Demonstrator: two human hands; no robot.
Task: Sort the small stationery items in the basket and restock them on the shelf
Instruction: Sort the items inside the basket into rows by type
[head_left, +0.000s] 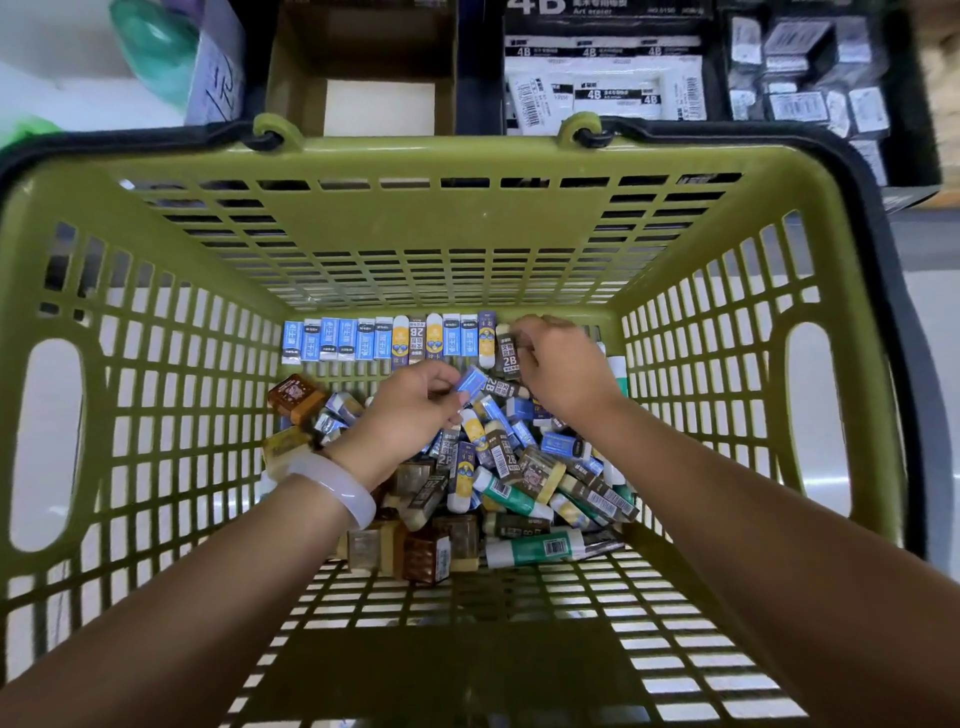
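Closest to the viewer, two bare forearms are reaching down into a green plastic basket (156, 364) with slotted walls. A pale bangle (332, 486) is sitting on the left wrist.

Below the arms, a loose pile of erasers (519, 483) is lying jumbled across the middle of the basket floor: brown, green, blue and yellow wrapped pieces, some marked 2B, overlapping one another at all angles.

Just above the pile, the left hand (410, 405) is curling its fingers and pinching a small blue eraser (471, 379) between thumb and fingertips, holding it lifted just over the heap. Beside it, the right hand (558, 369) is bending its fingers around a brown 2B eraser (506, 353), holding it at the right end of a tidy line.

That row of sorted erasers (374, 338) is standing side by side against the far wall of the basket, mostly blue ones on the left, with yellow and brown ones mixed in toward the right.

Beyond the basket rim, shelf boxes are sitting in a line: an open olive cardboard box (291, 78), then a box of 4B erasers (602, 88) in white and black wrappers, then a box of small grey packets (810, 78), which is blurred.
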